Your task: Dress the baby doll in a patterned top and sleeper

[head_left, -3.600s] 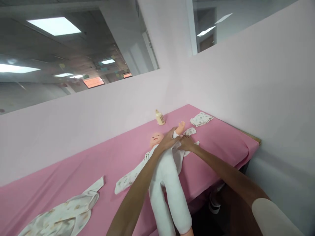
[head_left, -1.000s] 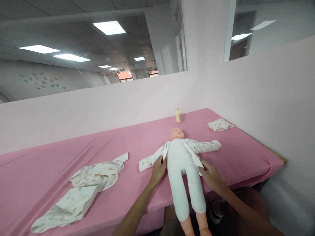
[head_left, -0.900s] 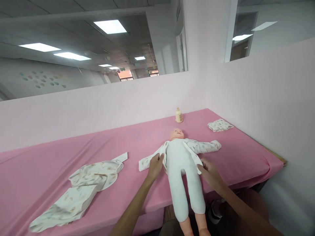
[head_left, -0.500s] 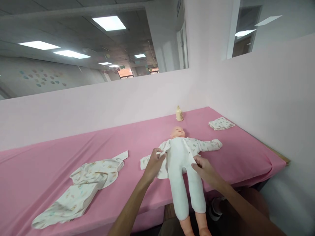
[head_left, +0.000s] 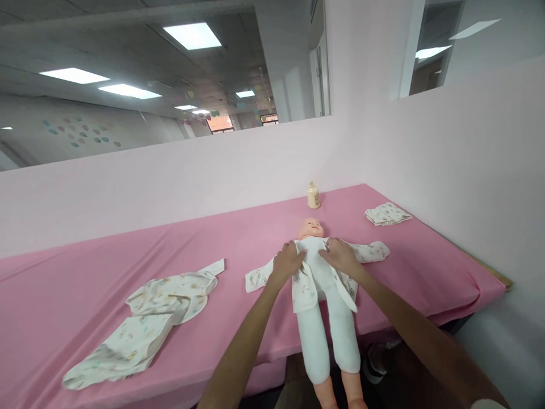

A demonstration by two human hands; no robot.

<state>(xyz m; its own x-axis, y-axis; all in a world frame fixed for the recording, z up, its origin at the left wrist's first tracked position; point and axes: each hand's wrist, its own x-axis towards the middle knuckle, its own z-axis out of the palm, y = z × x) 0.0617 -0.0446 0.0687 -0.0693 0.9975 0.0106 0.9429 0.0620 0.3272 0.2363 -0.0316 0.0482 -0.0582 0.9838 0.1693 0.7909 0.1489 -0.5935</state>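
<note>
A baby doll (head_left: 323, 318) with a white cloth body lies on its back on the pink table (head_left: 213, 250), legs hanging over the near edge. It wears an open printed white shirt (head_left: 304, 284) with both sleeves spread sideways. My left hand (head_left: 287, 262) grips the shirt's left front panel at the doll's chest, fingers closed on the cloth. On the other side of the chest, my right hand (head_left: 340, 255) holds the right front panel. Both hands are just below the doll's head (head_left: 310, 227).
Printed baby clothes (head_left: 145, 324) lie crumpled on the table to the left. A small cream bottle (head_left: 314, 196) stands near the back wall. A folded printed cloth (head_left: 387, 214) lies at the far right. Pale pink partition walls enclose the back and right sides.
Both hands moved up from the doll's hips to its chest, pulling the shirt's front panels inward over the body. Earlier still, they were working the doll's arm into a sleeve.
</note>
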